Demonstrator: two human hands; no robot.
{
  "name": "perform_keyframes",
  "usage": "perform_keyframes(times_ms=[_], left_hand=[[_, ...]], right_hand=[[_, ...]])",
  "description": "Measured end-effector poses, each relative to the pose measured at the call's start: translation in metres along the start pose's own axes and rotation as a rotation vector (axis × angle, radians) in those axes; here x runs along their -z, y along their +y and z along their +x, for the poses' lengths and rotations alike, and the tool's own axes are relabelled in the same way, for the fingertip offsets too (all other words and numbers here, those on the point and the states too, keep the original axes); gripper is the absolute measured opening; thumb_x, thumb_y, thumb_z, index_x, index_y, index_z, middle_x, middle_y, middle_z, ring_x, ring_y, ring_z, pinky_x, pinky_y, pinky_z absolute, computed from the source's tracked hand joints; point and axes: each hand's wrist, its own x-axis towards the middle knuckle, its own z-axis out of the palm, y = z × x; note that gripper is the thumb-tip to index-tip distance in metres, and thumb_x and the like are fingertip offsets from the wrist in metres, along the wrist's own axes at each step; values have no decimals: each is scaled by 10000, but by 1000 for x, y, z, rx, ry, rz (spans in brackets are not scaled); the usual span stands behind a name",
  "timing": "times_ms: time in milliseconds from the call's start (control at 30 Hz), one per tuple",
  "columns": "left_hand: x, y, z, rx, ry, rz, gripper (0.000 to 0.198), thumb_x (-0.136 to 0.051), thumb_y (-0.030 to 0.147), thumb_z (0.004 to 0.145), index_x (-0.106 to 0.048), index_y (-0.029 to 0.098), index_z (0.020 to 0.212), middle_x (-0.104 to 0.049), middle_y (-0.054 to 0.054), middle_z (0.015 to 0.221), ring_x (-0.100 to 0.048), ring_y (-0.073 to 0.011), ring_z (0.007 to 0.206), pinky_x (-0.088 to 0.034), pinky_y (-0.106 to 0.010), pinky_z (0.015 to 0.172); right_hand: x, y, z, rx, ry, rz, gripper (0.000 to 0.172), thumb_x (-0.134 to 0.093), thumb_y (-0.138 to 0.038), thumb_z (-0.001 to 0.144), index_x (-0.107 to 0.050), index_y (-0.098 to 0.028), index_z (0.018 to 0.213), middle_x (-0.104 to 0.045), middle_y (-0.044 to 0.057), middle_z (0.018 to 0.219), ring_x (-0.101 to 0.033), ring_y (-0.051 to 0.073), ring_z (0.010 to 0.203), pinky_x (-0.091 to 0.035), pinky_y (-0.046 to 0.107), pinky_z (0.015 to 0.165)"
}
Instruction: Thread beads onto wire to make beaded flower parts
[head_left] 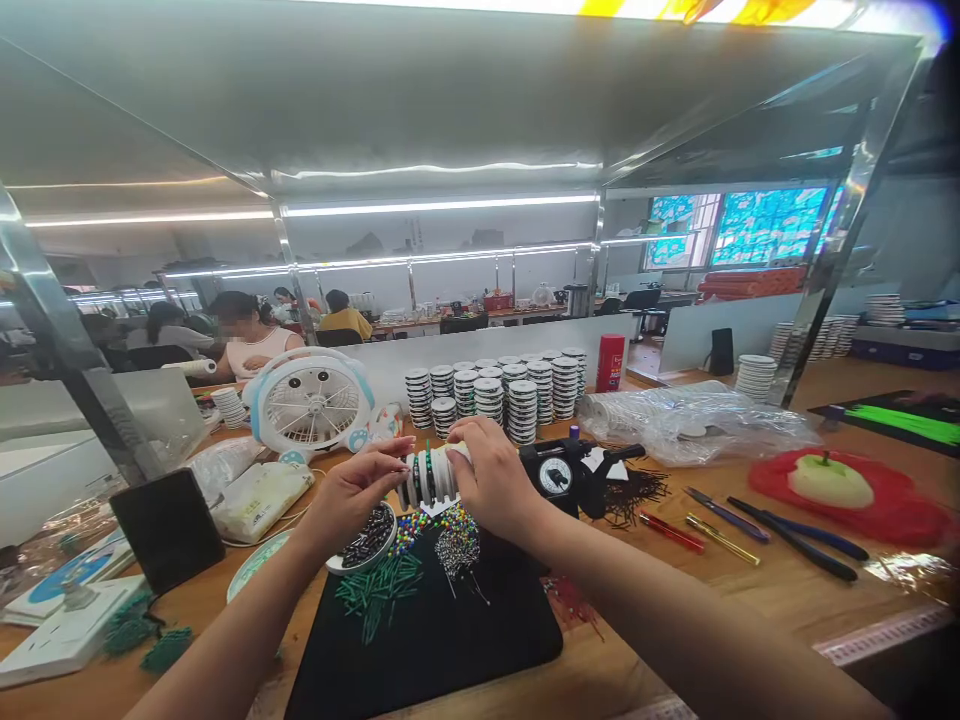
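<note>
A white ribbed cylindrical roll banded with black and green beaded strands (433, 476) lies on its side above a black mat (450, 640), its long axis running left to right across the view and rising slightly to the right. A white comb-like stand (439, 507) sits just beneath it.

The right hand (491, 482) curls over the roll's right end, its fingers closed around it in a firm hold. The left hand (352, 492) comes in from the other side, fingers stretched toward the roll's left end; whether they have hold of it, I cannot tell.

Nearest the left hand, a round white dish of black beads (367, 537) rests on the mat beside loose green tube beads (379, 590). Multicoloured beads (409, 532) and a heap of fine pins (457, 540) lie below the roll. A black dial gauge (555, 476) stands just right of the right hand, and stacks of white spools (495, 395) rise behind.
</note>
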Motion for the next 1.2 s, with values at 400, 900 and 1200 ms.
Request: perform_keyframes(times_ms=[400, 900, 1200], left_hand=[[0, 15, 20, -239, 375, 387, 78, -600, 275, 788, -637, 210, 766, -528, -49, 1093, -493, -220, 1065, -368, -405, 956], [-19, -7, -16, -269, 334, 376, 64, -571, 226, 804, -636, 231, 804, -510, -44, 1024, -498, -208, 1027, -395, -370, 926], [-10, 11, 13, -193, 477, 180, 71, -619, 273, 770, -639, 207, 787, -540, -28, 955, -531, -184, 940, -430, -328, 862]], right_hand=[[-18, 12, 3, 82, -170, -473, 247, -338, -205, 894, -554, -134, 798, -610, 93, 764, -532, 213, 746, -350, 321, 709], [-17, 22, 56, -77, -590, -432, 281, -424, -273, 856, -652, -133, 769, -682, 135, 777, -635, 222, 696, -419, 287, 574], [-16, 7, 19, -15, -319, -516, 269, -325, -249, 899, -565, -140, 848, -631, 113, 781, -583, 236, 737, -392, 324, 639]])
